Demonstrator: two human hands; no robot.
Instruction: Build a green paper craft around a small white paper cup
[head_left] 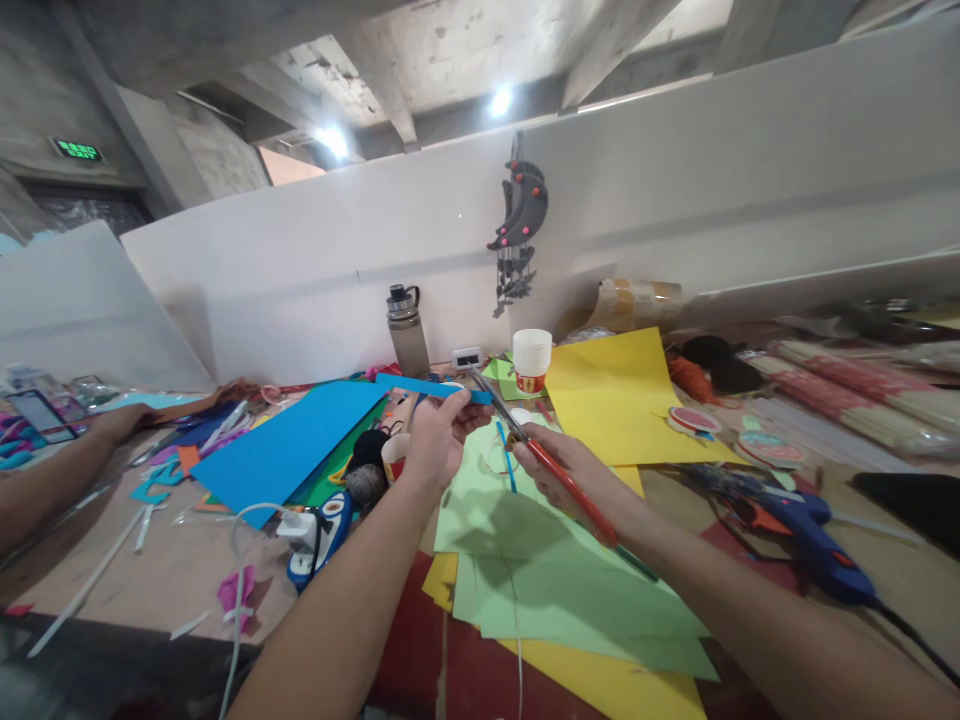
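Note:
My left hand point(439, 435) pinches a narrow blue paper strip point(409, 385) between thumb and fingers. The strip stretches out to the left and right of the hand. In my right hand point(562, 465) is a pair of scissors point(574, 492) with red handles. Their blades point up and left, close to the strip's right end; whether they touch it I cannot tell. Below the hands lie light green paper sheets point(517, 590), with a thin blue paper piece point(507, 460) on top. Left of my left wrist, a paper cup point(394, 457) is partly hidden.
Blue sheets point(300, 440) and a power strip point(321, 540) with a white plug lie left. A stack of paper cups point(532, 358) and a bottle point(407, 330) stand behind. Yellow paper point(607, 390) and a blue glue gun point(810, 535) are right. Another person's arm point(60, 470) reaches in at far left.

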